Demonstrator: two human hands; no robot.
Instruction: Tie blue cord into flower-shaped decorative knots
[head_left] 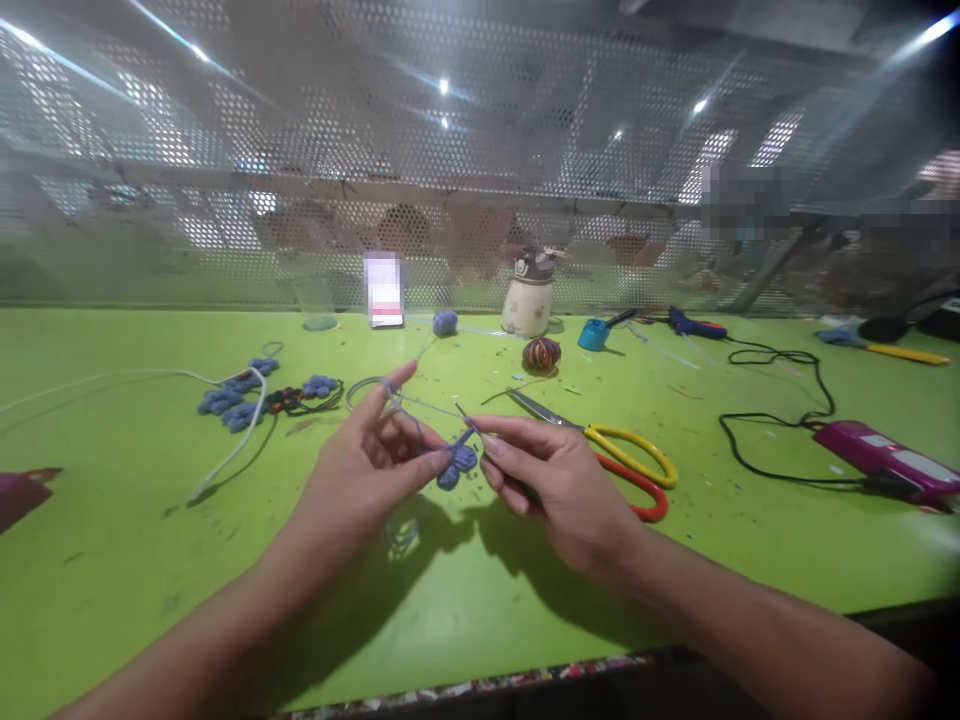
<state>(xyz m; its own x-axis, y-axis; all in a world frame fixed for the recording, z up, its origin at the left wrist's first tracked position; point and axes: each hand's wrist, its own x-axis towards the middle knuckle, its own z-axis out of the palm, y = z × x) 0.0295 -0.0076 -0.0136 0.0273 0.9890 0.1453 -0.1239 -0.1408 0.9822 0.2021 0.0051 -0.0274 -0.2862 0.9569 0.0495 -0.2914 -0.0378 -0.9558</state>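
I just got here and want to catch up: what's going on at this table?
A person is working yarn by hand. The left hand pinches a small bluish-purple yarn flower, index finger raised with yarn around it. The right hand holds a thin tool, probably a crochet hook, close to the flower. A matching yarn ball sits farther back, similar blue flowers lie off to the left, and scissors rest by the right hand.
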